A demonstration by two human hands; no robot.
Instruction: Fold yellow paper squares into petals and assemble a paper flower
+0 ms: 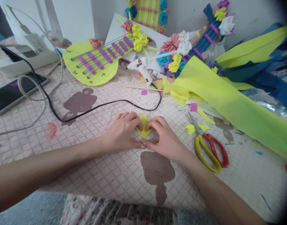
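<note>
A small folded piece of yellow crepe paper [144, 133] lies on the table between my two hands. My left hand [122, 131] has its curled fingers on the paper's left side. From the other side, the fingers of my right hand [165, 136] press on its right edge. Both thumbs reach toward each other just below the paper, their tips nearly touching. Scissors [205, 140] with one yellow and one red handle rest to the right of my right hand, blades pointing away. Small yellow paper scraps [190, 128] lie under and beside the blades.
A white glue gun [142, 69] stands behind my hands, its black cord [106, 103] looping left. Yellow paper guitar [94, 68] and blue guitar [201, 43] with paper flowers sit at the back. Long yellow crepe sheet [239, 106] covers the right side. Phone [19, 90] lies left.
</note>
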